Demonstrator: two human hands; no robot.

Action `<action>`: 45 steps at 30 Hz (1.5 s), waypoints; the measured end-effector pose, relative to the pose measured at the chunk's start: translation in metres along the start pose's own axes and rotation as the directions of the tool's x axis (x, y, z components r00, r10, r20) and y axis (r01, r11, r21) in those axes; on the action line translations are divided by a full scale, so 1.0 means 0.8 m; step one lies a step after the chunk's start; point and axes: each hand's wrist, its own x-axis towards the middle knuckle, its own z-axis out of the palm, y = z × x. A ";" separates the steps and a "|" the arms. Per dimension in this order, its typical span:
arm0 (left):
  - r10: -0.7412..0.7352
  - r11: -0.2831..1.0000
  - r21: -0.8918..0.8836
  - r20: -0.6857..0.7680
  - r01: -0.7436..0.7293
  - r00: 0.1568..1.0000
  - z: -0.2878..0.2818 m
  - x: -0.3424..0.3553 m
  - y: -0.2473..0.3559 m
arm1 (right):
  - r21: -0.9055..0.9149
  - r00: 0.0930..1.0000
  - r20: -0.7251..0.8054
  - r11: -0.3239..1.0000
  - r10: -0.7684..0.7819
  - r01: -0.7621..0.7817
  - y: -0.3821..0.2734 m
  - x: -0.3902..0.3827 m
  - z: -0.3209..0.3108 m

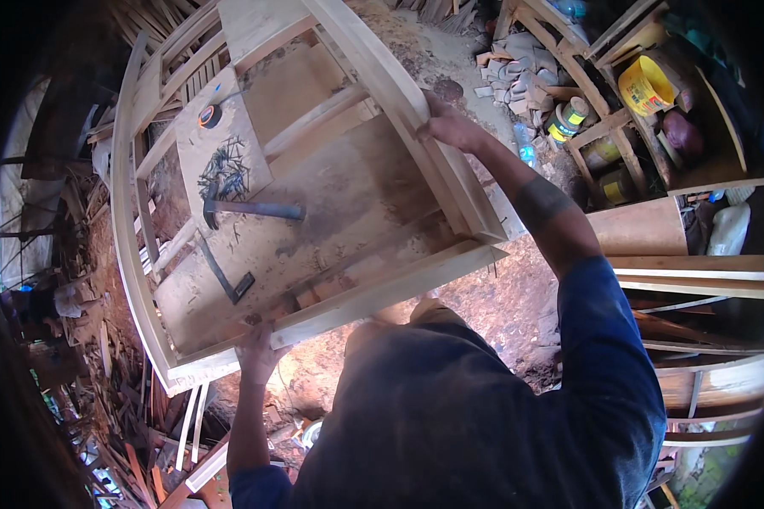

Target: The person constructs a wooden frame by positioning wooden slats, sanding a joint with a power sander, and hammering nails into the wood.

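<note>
A large pale wooden frame (382, 290) with crosspieces lies in front of me. My left hand (259, 349) grips its near rail, fingers over the top edge. Farther off, my right hand (452, 125) is closed round the long right-hand rail. Inside the frame, on a dusty panel (331, 204), rests a claw hammer (259, 209) with its head to the left. A heap of loose nails (227, 170) lies just beyond it on a narrower board (193, 157), along with a round black and orange tape measure (210, 116). Nearer me is a try square (243, 287).
At the right stand a wooden rack (603, 127), a yellow bucket (647, 85) and a green-and-yellow can (569, 119). Offcuts (518, 76) lie in a pile beyond the frame's right side. Stacked planks (692, 276) sit at far right. Scrap wood (119, 407) litters the left floor.
</note>
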 end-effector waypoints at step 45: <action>0.645 0.707 -0.172 -0.241 -0.685 0.726 -0.056 0.109 0.236 | 0.128 0.993 -0.097 0.989 -0.060 0.073 -0.219 -0.229 0.167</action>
